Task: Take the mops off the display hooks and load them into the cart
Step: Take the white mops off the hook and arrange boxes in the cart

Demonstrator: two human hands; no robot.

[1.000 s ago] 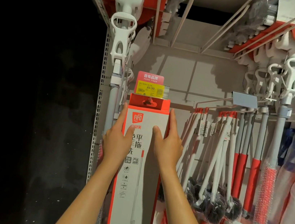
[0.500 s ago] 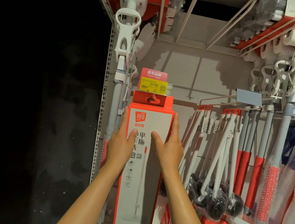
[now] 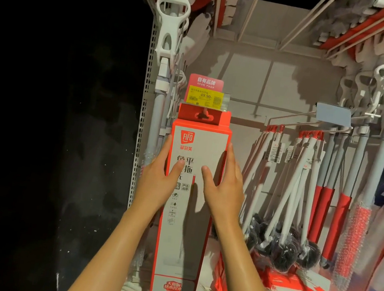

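Hands first: our left hand (image 3: pixel 158 181) and right hand (image 3: pixel 223 189) clasp the tall boxed mop (image 3: pixel 188 209) from either side, fingers laid along its edges and thumbs pressed on its front face. The box hangs upright by its red hang tab (image 3: pixel 204 114), which sits just under the yellow price tag (image 3: pixel 205 97) on the display hook. We judge this the unhooking step: next we must lift slightly, draw the tab off the hook, then turn toward the cart, which is out of view.
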